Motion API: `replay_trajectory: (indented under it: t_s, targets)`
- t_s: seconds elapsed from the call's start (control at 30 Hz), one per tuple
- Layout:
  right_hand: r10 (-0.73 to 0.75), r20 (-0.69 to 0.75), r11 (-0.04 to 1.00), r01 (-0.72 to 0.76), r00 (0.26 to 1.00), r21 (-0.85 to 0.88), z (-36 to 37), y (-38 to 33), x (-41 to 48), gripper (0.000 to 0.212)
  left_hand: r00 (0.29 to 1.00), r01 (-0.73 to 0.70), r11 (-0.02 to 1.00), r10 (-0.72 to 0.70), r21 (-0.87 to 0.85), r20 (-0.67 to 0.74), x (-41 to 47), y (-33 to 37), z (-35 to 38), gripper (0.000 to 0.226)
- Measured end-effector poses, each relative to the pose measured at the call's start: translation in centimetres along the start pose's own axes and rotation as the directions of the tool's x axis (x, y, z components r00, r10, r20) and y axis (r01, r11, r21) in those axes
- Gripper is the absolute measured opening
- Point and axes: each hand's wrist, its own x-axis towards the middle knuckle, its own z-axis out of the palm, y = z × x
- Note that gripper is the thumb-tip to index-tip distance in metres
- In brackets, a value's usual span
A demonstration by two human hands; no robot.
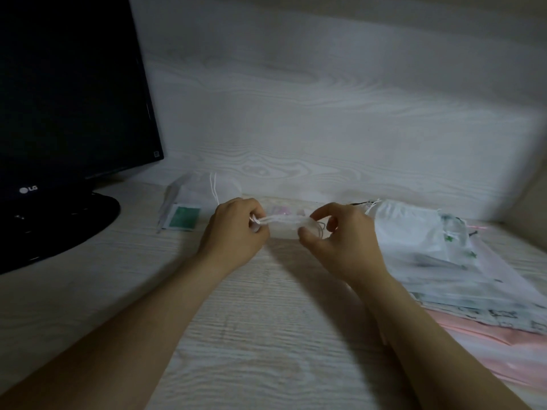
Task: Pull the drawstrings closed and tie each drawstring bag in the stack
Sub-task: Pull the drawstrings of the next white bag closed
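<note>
A small translucent white drawstring bag (284,224) is held up between both hands near the back of the table. My left hand (236,229) grips its white drawstring (268,219), which runs taut to the bag's gathered mouth. My right hand (340,235) pinches the bag's right end between thumb and fingers. A stack of flat drawstring bags (438,261), white with green and grey prints, lies to the right. Another white bag (204,187) with loose strings lies behind my left hand.
A black LG monitor (68,108) on a round stand (59,226) fills the left. A green and white packet (183,220) lies beside the stand. Pink sheets (509,347) sit under the stack at the right edge. A pale wood-grain wall (325,113) backs the table (266,335).
</note>
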Motion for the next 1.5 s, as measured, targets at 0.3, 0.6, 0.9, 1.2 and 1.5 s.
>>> replay_trajectory:
  t_s: [0.3,0.6,0.9,1.2,1.5]
  targets:
    - [-0.076,-0.029,0.997,0.076,0.997,-0.014,1.1,1.0,0.6,0.013,0.977,0.189,0.977,-0.197,-0.102,-0.08,0.3,0.2,-0.4,0.012]
    - [-0.056,0.068,0.998,0.054,0.996,0.04,1.4,1.6,0.6,0.014,0.916,0.254,0.889,-0.348,-0.381,-0.201,1.3,0.4,-0.9,0.015]
    - [0.148,0.19,0.929,-0.202,0.971,0.31,0.8,1.1,0.7,0.02,0.84,0.255,0.487,-0.54,-0.836,-0.058,1.9,-0.3,-1.0,0.021]
    - [0.376,0.504,0.279,-0.614,0.778,0.739,-1.6,-1.0,1.1,0.017,0.742,0.23,0.227,-0.671,-0.946,0.02,2.7,-1.1,-1.4,0.02]
    - [0.53,0.517,-0.131,-0.538,0.672,0.833,-2.0,-0.7,1.1,0.024,0.711,0.303,0.184,-0.697,-0.935,0.093,3.1,-0.9,-1.7,0.03]
